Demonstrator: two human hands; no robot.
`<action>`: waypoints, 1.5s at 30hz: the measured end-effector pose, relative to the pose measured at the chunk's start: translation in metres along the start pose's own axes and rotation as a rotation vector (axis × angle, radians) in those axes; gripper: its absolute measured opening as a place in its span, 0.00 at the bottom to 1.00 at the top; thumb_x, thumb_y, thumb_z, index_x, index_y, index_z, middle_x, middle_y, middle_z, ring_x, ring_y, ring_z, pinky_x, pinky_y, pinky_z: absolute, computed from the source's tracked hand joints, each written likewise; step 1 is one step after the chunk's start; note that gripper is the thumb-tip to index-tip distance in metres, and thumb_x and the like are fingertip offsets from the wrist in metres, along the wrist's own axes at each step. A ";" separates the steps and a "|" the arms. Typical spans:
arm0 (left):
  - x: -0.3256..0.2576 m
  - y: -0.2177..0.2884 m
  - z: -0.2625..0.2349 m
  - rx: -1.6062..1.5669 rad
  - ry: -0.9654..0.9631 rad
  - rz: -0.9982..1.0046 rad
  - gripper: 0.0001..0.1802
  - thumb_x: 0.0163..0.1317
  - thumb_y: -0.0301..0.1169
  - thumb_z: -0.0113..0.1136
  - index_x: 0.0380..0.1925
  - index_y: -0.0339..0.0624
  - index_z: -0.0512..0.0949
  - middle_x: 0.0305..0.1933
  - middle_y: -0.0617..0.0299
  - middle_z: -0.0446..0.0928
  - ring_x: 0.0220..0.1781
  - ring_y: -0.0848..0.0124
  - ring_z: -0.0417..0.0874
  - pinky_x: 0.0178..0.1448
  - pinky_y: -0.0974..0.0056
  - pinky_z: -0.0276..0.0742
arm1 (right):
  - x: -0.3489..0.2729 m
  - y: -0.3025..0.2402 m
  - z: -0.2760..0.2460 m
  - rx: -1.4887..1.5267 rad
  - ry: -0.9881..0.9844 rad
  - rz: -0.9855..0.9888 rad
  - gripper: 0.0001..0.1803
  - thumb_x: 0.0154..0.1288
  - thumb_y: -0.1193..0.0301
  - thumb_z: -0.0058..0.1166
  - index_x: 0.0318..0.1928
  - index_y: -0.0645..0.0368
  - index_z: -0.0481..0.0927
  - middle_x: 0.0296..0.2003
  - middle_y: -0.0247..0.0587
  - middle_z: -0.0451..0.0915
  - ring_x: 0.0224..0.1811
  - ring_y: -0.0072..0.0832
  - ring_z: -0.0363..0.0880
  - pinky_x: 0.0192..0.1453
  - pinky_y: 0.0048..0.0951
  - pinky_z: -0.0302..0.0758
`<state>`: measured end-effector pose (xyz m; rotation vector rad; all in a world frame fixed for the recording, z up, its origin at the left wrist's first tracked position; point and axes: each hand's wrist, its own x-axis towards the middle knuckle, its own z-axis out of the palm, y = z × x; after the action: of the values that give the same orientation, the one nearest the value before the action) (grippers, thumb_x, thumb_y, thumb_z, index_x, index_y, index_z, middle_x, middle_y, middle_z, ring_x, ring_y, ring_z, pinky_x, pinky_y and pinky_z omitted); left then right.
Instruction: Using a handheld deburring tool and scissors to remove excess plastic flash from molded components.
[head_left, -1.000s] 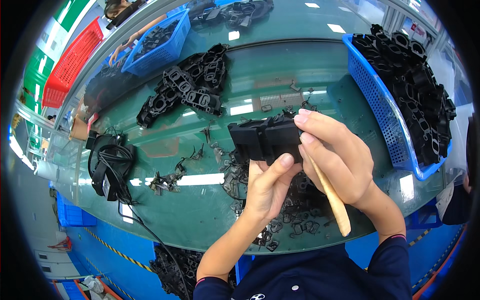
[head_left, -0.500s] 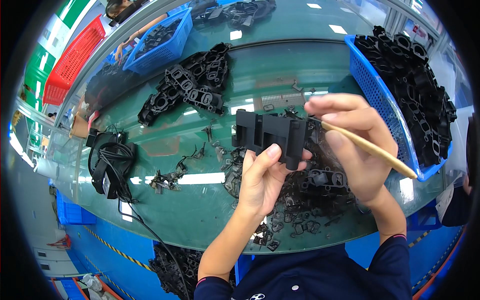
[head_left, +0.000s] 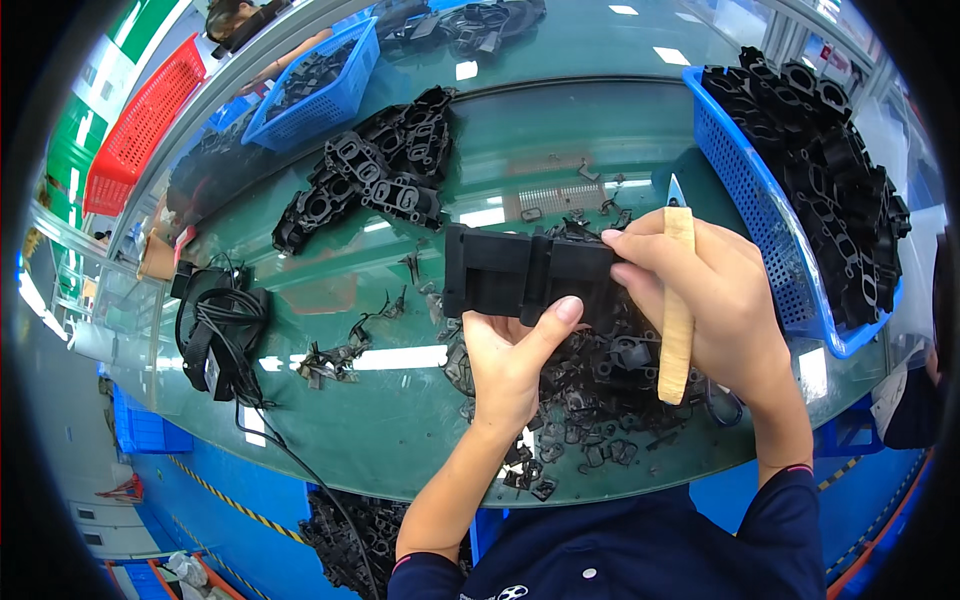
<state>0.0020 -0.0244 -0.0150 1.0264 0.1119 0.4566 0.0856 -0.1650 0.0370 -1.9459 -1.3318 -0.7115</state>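
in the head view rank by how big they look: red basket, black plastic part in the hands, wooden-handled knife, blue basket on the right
1. blue basket
2. black plastic part, though nearness to the camera inflates it
3. red basket, far off, so unsure against the part
4. wooden-handled knife

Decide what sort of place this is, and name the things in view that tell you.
Probably a factory workbench for trimming moulded plastic parts. A blue basket holds many identical black parts, trimmed black scraps lie on the green table, and the right hand holds a wooden-handled knife.

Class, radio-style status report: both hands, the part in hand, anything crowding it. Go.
Left hand grips black plastic part from below. Right hand pinches its right end, wooden-handled knife in fist. Black offcuts litter the table beneath.
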 end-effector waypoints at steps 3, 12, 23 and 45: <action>0.000 0.002 0.003 0.018 0.018 0.052 0.20 0.51 0.20 0.64 0.44 0.29 0.70 0.42 0.55 0.76 0.40 0.73 0.79 0.41 0.67 0.82 | -0.003 0.007 0.004 -0.051 0.001 -0.079 0.12 0.47 0.75 0.62 0.34 0.62 0.77 0.25 0.40 0.75 0.25 0.36 0.77 0.28 0.31 0.73; 0.003 0.006 0.002 0.004 -0.026 -0.005 0.20 0.52 0.20 0.63 0.45 0.29 0.70 0.42 0.53 0.76 0.40 0.69 0.80 0.38 0.65 0.84 | -0.003 0.016 0.006 -0.116 -0.069 -0.124 0.12 0.41 0.75 0.62 0.25 0.60 0.70 0.22 0.39 0.72 0.23 0.35 0.73 0.26 0.31 0.71; 0.009 0.007 -0.014 -0.268 -0.218 -0.305 0.19 0.56 0.29 0.54 0.44 0.26 0.68 0.37 0.45 0.77 0.34 0.57 0.83 0.35 0.57 0.83 | 0.005 0.023 -0.008 0.811 0.123 0.680 0.09 0.62 0.70 0.50 0.28 0.62 0.75 0.23 0.32 0.75 0.22 0.12 0.70 0.26 0.14 0.66; 0.014 0.000 -0.020 -0.464 -0.438 -0.244 0.46 0.47 0.66 0.56 0.51 0.35 0.63 0.41 0.50 0.66 0.22 0.71 0.68 0.20 0.73 0.66 | 0.001 0.013 0.006 0.461 -0.041 0.255 0.10 0.50 0.82 0.56 0.37 0.62 0.79 0.26 0.37 0.77 0.31 0.28 0.73 0.40 0.28 0.70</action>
<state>0.0085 -0.0028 -0.0237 0.6242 -0.2495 0.0215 0.0986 -0.1633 0.0310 -1.7135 -1.1222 -0.2151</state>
